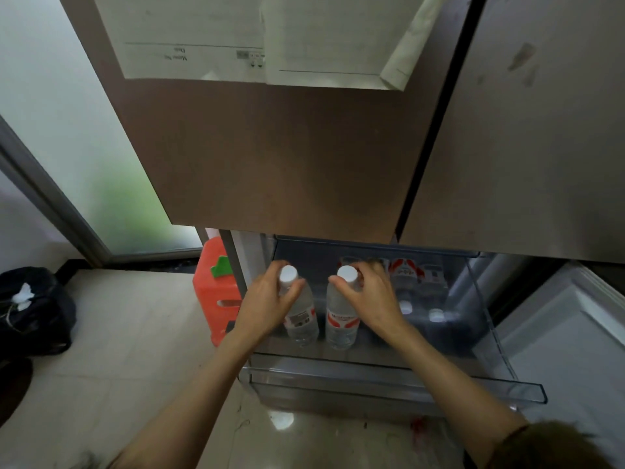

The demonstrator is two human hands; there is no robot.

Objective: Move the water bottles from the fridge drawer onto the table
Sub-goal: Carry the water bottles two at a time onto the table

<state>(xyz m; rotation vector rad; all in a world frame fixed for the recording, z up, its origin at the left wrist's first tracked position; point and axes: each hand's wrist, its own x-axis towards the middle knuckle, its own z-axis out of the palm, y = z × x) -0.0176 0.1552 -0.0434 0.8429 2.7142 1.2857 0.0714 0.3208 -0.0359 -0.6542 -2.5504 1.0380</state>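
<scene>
**Both hands on bottles in the open fridge drawer**

You are looking down into the clear plastic fridge drawer (399, 377), pulled out below the brown fridge door (287, 147). Your left hand (267, 299) is wrapped around the neck of the left bottle (301, 316), fingers (297, 287) closed just under its white cap. Your right hand (370, 292) grips the neck of the right bottle (340, 323) the same way, thumb on the near side and fingers curled round the far side below the cap. Both bottles stand upright, side by side and nearly touching, at the left end of the drawer; whether they are lifted off the drawer floor cannot be told.

To the right of your right hand, more bottles (419, 282) lie on their sides in the drawer, red-and-white labels towards the back, white caps pointing at you.

Papers (257, 38) hang on the fridge door above. An orange plastic stool (213, 292) stands on the tiled floor (128, 350) just left of the fridge, and a black bag (33, 309) sits well off at the left edge.
</scene>
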